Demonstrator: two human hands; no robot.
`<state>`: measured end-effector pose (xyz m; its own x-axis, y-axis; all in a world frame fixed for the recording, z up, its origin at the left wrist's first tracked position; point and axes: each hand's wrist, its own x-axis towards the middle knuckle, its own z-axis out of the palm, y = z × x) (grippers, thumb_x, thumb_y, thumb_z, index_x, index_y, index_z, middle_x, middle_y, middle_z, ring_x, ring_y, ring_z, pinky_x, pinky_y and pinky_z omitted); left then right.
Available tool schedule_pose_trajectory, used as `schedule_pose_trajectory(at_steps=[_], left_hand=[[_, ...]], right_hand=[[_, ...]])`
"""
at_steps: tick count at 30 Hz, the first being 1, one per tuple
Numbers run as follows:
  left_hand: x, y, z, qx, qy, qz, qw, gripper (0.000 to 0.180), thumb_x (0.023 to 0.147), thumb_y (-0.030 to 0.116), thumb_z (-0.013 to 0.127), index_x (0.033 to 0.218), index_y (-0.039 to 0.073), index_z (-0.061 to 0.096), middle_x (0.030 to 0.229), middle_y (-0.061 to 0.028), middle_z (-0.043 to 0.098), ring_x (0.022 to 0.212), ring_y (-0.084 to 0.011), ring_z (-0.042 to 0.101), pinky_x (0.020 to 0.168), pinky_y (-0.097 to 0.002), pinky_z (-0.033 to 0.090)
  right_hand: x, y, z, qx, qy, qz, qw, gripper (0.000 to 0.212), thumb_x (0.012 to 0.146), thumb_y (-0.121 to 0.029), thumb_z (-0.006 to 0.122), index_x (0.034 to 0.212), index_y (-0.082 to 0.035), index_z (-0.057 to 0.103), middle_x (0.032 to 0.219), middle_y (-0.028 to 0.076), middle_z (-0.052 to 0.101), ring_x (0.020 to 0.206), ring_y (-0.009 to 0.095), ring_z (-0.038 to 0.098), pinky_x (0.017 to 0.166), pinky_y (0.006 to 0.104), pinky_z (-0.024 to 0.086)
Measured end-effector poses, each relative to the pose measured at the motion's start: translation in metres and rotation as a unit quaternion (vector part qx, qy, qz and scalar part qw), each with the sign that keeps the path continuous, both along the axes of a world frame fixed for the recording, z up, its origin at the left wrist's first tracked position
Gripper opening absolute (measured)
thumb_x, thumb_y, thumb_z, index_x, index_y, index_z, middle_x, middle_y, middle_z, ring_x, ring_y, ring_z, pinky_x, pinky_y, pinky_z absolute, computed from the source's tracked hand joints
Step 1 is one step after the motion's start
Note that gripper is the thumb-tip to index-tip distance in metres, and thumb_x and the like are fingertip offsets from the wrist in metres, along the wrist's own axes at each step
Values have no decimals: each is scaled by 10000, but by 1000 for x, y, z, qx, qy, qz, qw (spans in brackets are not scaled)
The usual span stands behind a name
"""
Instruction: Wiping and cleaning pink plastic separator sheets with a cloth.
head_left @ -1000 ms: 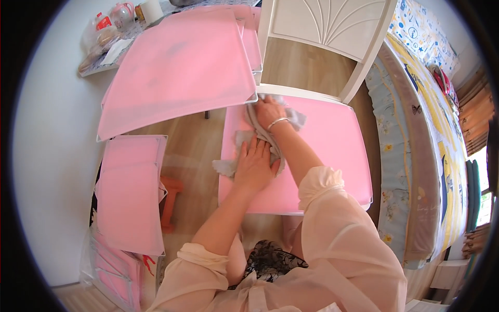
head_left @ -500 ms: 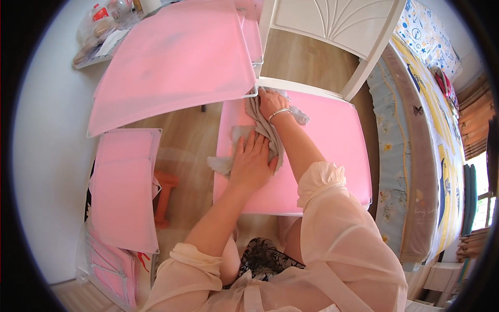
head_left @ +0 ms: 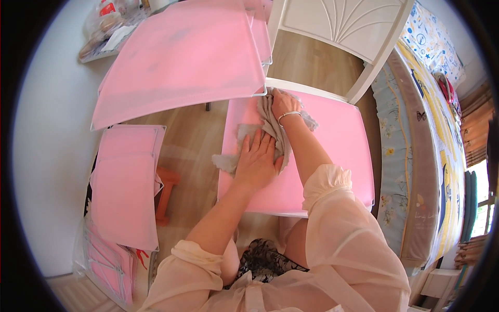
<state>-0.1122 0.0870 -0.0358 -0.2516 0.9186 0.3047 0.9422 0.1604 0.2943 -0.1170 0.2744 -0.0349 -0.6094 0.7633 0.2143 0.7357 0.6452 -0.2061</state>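
A pink fabric panel [head_left: 338, 140] lies flat against the foot of a white chair back [head_left: 340, 23]. Across its left half is a crumpled grey cloth [head_left: 269, 122] with ragged edges. My left hand [head_left: 257, 162] rests flat on the near part of this cloth, fingers stretched out, slightly blurred. Farther off, by the white rail, my right hand [head_left: 285, 105] is closed on the cloth's bunched far end; its fingertips are partly hidden. A bracelet circles the right wrist.
Large pink panels [head_left: 182, 57] with white frames overhang at the upper left. More folded pink panels [head_left: 125, 192] stand at the left, beside an orange stool-like object [head_left: 166, 195]. A bed [head_left: 421, 156] runs along the right. Bagged items [head_left: 112, 31] sit on a surface at the back left.
The whole view has shifted slightly, so things appear a little farther right. Both hands keep nearly the same places on the cloth.
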Motion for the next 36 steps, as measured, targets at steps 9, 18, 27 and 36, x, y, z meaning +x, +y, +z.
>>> schedule_pose_trajectory(at_steps=[9, 18, 27, 36], left_hand=[[-4, -5, 7, -33, -23, -3, 999, 525, 815, 357, 405, 1176, -25, 402, 1265, -129, 358, 1226, -293, 228, 1003, -457, 109], [-2, 1, -1, -10, 7, -8, 1000, 525, 810, 352, 413, 1183, -18, 396, 1261, -125, 367, 1223, -293, 238, 1003, -461, 114], [-1, 0, 1, -46, -13, 5, 999, 564, 827, 425, 363, 1210, 11, 374, 1272, -119, 359, 1230, -282, 236, 1006, -441, 133], [-3, -10, -1, -68, 5, 42, 997, 584, 855, 464, 264, 1252, 42, 334, 1338, -67, 272, 1251, -262, 190, 1019, -412, 106]], right_hand=[[14, -11, -4, 13, 12, 97, 995, 239, 806, -175, 379, 1002, -157, 516, 906, 136, 578, 781, 326, 570, 654, 424, 461], [-3, 5, -6, 12, 3, 45, 999, 259, 799, -178, 393, 1029, -165, 512, 881, 145, 581, 760, 315, 577, 635, 418, 459], [75, -29, 3, -10, 22, -40, 999, 216, 776, -217, 418, 895, -109, 562, 851, 139, 590, 774, 315, 567, 659, 431, 441], [190, -69, -14, 0, -35, -218, 975, 607, 808, -357, 398, 1236, 59, 289, 1317, 201, 242, 1225, 345, 203, 1005, 425, 143]])
